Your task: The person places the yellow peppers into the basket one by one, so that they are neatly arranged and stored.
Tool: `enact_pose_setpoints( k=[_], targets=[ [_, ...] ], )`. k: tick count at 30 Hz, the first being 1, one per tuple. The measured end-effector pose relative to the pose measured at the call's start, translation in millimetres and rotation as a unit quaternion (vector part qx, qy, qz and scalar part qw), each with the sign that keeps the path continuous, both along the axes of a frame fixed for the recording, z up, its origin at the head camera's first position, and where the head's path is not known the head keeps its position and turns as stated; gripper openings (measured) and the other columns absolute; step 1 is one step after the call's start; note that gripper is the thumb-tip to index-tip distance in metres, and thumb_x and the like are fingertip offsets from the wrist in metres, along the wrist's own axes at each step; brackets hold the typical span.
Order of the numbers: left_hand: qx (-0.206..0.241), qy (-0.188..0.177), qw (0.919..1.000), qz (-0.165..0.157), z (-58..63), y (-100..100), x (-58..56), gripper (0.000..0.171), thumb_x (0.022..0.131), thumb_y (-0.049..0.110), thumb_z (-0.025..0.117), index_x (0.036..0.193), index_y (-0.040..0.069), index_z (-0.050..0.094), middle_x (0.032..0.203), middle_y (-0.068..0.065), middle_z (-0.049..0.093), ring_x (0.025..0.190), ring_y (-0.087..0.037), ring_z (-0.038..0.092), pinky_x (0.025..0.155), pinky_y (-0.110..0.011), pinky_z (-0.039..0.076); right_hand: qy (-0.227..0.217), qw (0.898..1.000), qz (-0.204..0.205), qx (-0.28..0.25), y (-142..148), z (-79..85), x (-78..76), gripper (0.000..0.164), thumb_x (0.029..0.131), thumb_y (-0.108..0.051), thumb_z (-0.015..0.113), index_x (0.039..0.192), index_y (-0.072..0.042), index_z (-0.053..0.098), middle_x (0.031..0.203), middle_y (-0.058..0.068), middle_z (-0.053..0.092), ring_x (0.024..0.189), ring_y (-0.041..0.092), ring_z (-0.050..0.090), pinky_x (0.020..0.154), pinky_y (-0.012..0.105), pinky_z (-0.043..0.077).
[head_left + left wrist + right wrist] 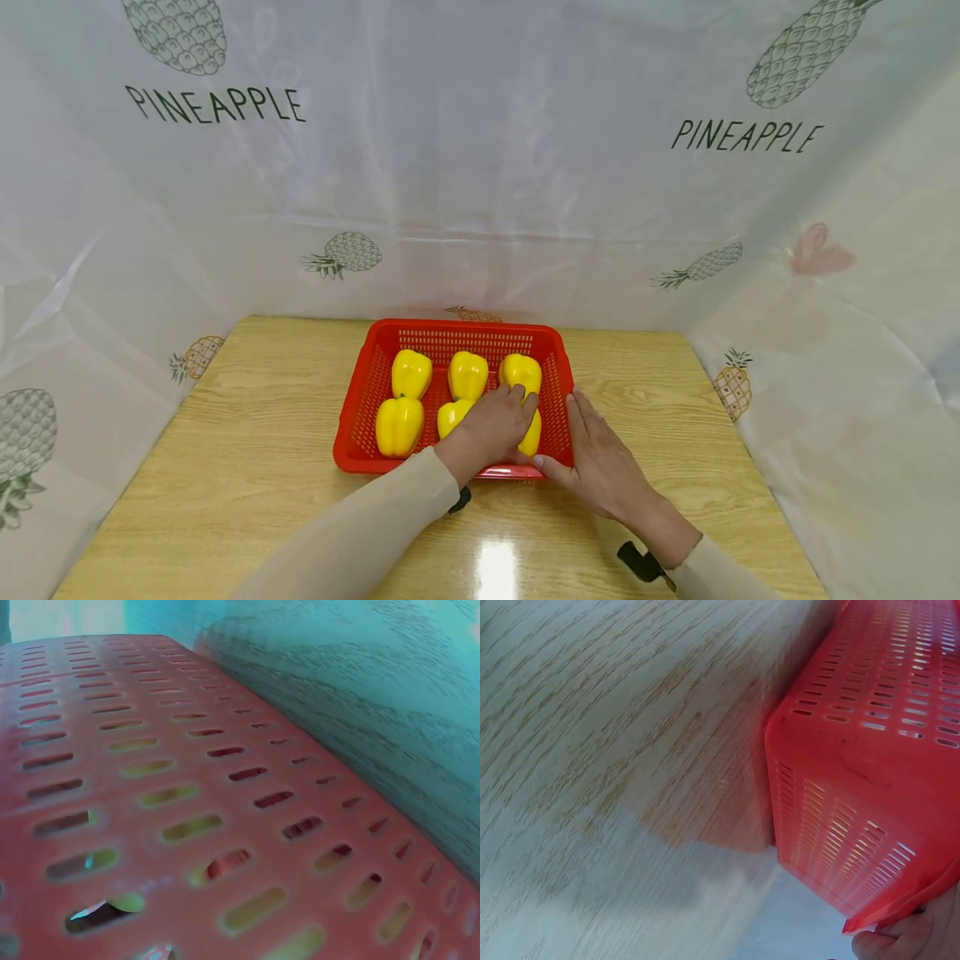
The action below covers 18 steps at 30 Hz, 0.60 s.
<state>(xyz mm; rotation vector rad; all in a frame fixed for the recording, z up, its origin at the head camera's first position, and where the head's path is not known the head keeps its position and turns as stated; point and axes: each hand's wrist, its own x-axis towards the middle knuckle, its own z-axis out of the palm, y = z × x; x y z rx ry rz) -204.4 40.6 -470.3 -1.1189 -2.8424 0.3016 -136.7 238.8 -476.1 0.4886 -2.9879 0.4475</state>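
Observation:
A red plastic basket [360,392] with slotted walls holds several yellow bell peppers in two rows. My left hand [491,427] reaches over the near rim, its fingers curled over the near-right bell pepper [533,437], which it partly hides. Just beyond those fingers sits the far-right bell pepper [521,369]. My right hand [606,462] rests against the near right corner of the basket, fingers straight along the right side and thumb at the front rim. In the right wrist view, fingertips [911,930] touch the basket's rim. The left wrist view shows only the slotted wall [150,817] and table.
The other bell peppers in the basket are the far-left [412,372], far-middle [468,375], near-left [400,427] and partly covered near-middle [452,414]. A wooden table [270,433] carries the basket. Pineapple-printed sheeting [480,183] closes off the back and sides.

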Motion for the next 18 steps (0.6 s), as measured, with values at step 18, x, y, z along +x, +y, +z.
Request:
enact_pose_setpoints(
  k=[18],
  targets=[
    [-0.026,0.011,0.9996,0.003,-2.7,1.0,1.7,0.093,0.090,0.081,0.057,0.153,0.013,0.050,0.131,-0.007,0.063,0.114,-0.023,0.057,0.105,-0.028,0.054,0.005,1.000,-0.003,-0.001,0.3,-0.7,0.6,0.111,0.096,-0.075,0.054,0.164,0.008,0.023,0.173,0.026,0.021,0.157,0.047,0.030,0.120,0.063,0.038]
  ],
)
